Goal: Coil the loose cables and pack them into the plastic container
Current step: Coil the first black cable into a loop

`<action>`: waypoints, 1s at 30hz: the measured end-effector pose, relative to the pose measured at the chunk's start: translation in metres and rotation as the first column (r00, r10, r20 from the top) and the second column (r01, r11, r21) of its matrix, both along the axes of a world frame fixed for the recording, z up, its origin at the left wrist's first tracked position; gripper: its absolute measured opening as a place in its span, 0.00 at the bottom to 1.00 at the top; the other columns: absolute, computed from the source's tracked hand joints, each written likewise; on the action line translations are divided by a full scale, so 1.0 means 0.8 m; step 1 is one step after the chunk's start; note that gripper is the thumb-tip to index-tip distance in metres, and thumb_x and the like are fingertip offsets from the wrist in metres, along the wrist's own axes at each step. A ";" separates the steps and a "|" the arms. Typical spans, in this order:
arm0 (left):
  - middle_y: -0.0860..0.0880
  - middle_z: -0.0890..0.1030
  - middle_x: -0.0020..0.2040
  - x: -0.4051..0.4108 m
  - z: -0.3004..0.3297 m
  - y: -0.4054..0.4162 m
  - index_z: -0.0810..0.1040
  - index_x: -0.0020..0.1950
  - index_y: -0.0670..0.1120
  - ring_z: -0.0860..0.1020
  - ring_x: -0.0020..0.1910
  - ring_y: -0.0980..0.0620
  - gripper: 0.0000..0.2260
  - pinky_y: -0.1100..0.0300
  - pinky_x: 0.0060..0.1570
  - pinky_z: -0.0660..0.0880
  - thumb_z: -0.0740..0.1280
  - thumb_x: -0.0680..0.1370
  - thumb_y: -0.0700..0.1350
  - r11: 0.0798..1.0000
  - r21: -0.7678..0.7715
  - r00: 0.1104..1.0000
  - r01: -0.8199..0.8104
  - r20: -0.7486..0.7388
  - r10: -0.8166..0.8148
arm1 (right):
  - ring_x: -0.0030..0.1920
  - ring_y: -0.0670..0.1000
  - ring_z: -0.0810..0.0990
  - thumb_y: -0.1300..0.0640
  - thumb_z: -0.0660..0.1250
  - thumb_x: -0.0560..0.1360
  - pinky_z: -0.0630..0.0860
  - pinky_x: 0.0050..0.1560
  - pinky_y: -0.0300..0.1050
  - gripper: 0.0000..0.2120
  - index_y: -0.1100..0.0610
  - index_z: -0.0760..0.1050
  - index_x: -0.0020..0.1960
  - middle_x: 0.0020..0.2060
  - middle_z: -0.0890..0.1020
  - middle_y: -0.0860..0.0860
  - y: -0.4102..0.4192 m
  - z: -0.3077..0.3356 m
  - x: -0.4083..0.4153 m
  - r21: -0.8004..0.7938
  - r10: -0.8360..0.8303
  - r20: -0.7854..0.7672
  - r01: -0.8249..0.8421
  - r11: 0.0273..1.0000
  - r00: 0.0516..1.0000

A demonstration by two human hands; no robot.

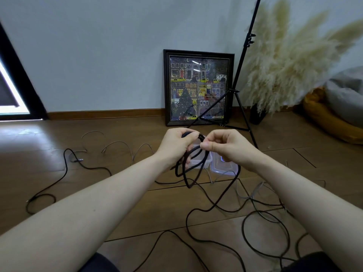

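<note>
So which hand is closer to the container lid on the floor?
Right. The right hand is raised just above the lid and overlaps it in view; the left hand is further left, over the plastic container.

Both hands up front — left hand (pixel 177 143) grips the black cable (pixel 189 169) loops, right hand (pixel 225 146) pinches a strand, plastic container (pixel 204 160) on the floor (pixel 117 173) behind.

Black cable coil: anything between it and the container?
Nothing visible blocks it. The coil hangs from both hands right above the open container; its lid lies beside it on the right. The cable's long tail trails on the floor, uncoiled.
</note>
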State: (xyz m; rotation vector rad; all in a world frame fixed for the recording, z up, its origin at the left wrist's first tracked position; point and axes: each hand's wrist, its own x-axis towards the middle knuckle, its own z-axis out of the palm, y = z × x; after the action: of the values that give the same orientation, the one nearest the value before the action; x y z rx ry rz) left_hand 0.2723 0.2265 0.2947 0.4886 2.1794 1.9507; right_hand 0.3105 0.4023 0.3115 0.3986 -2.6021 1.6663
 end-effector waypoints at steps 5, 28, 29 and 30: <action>0.48 0.72 0.24 0.001 0.003 0.009 0.79 0.59 0.40 0.68 0.15 0.52 0.09 0.61 0.17 0.71 0.64 0.83 0.43 0.998 0.035 0.998 0.055 0.039 -0.056 | 0.22 0.40 0.63 0.54 0.68 0.78 0.60 0.24 0.29 0.08 0.56 0.74 0.42 0.21 0.69 0.43 -0.005 -0.008 -0.006 -0.070 -0.069 -0.094 0.062 0.996 0.993; 0.55 0.76 0.26 -0.009 -0.002 -0.001 0.79 0.57 0.44 0.69 0.18 0.59 0.08 0.64 0.20 0.67 0.70 0.79 0.44 0.992 -0.124 0.986 0.012 -0.163 -0.032 | 0.23 0.48 0.62 0.43 0.56 0.82 0.63 0.25 0.41 0.21 0.61 0.71 0.55 0.40 0.84 0.58 0.027 -0.014 -0.007 -0.031 -0.005 0.347 0.017 0.999 0.938; 0.56 0.78 0.31 -0.010 -0.001 -0.003 0.79 0.59 0.44 0.72 0.20 0.61 0.10 0.68 0.22 0.67 0.71 0.78 0.43 0.987 -0.160 0.977 0.007 -0.208 -0.040 | 0.23 0.47 0.61 0.42 0.57 0.81 0.62 0.24 0.40 0.20 0.60 0.72 0.53 0.38 0.83 0.56 0.028 -0.012 -0.008 -0.032 -0.027 0.346 0.040 0.999 0.938; 0.55 0.80 0.38 -0.011 0.001 -0.004 0.78 0.61 0.44 0.73 0.22 0.64 0.13 0.72 0.23 0.67 0.72 0.77 0.43 0.981 -0.194 0.970 0.015 -0.234 -0.061 | 0.24 0.47 0.61 0.41 0.57 0.81 0.60 0.24 0.39 0.20 0.59 0.72 0.52 0.36 0.82 0.55 0.029 -0.012 -0.010 -0.035 -0.045 0.345 0.061 0.998 0.938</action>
State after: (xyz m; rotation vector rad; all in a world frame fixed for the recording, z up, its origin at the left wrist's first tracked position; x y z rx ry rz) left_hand 0.2634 0.2232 0.2955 0.7622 2.4505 1.7161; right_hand 0.3024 0.4253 0.3021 0.0325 -2.7698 1.9257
